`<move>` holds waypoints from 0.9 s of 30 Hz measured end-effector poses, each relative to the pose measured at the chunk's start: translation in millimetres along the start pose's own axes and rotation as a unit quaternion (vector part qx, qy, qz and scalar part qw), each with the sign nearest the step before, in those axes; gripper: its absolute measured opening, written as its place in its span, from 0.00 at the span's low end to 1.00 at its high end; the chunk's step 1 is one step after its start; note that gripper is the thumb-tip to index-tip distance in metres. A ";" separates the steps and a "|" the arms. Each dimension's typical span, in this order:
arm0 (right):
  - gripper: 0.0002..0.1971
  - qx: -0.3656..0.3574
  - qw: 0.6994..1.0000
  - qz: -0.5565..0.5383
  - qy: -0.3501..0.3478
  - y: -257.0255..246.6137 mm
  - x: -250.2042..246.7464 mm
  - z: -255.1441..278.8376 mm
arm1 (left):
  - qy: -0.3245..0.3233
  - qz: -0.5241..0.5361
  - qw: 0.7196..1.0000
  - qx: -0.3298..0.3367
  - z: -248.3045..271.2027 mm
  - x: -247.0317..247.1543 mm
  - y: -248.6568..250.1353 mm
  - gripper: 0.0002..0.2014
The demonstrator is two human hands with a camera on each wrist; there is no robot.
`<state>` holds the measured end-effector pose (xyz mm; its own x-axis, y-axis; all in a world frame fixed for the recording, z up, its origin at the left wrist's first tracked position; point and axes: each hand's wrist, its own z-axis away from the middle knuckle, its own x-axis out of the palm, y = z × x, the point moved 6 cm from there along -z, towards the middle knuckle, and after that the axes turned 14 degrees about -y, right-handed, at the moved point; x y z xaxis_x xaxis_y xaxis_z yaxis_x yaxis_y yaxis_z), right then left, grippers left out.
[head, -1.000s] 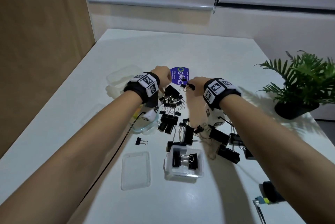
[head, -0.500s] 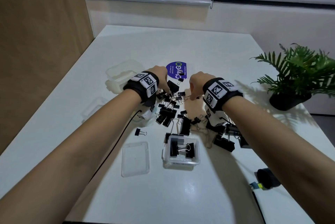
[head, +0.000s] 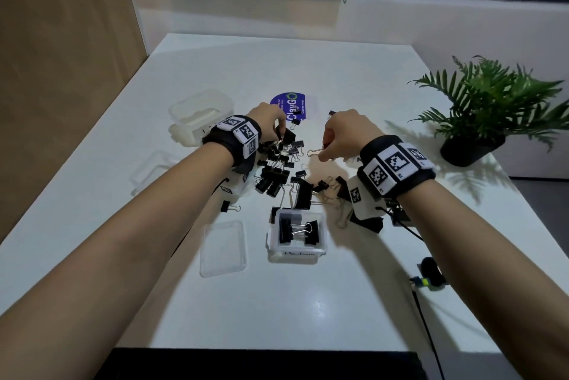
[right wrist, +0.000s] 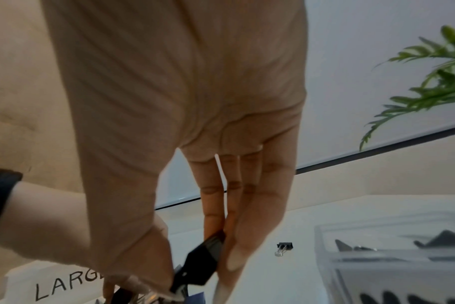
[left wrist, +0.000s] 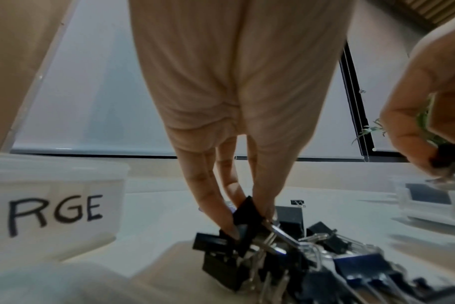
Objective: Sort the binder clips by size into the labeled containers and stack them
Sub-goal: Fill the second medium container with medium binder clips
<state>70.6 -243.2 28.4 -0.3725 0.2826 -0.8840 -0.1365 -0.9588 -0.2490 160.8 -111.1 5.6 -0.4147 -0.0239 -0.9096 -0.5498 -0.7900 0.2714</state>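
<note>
While both wrists hover palm-down, left hand (head: pixel 267 121) and right hand (head: pixel 345 133) each pinch a clip (left wrist: pixel 246 214) — fingers curled.

Potted plant (head: pixel 480 108), blue sticker (head: pixel 288 105)

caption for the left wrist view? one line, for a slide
Left hand pinching a black binder clip from the clip pile, beside the LARGE-labeled container.
</note>
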 end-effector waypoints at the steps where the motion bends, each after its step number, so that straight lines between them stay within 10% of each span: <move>1: 0.08 -0.004 1.000 -0.006 0.005 0.7 1.2 2.7 | 0.007 -0.001 1.000 0.000 1.9 -0.1 -1.4 0.07; 15: 0.10 -0.086 0.993 -0.046 0.069 -1.0 26.4 61.0 | 0.052 0.080 0.989 0.114 99.0 27.2 8.6 0.02; 27: 0.18 -0.164 0.980 -0.086 0.067 -19.4 40.7 114.7 | 0.041 0.038 0.997 0.056 133.8 54.9 3.1 0.06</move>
<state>-47.2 -209.9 42.7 -0.2428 0.4557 -0.8564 0.1242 -0.8609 -0.4933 39.4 -32.9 -1.4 -0.4004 -0.1348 -0.9064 -0.5978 -0.7113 0.3698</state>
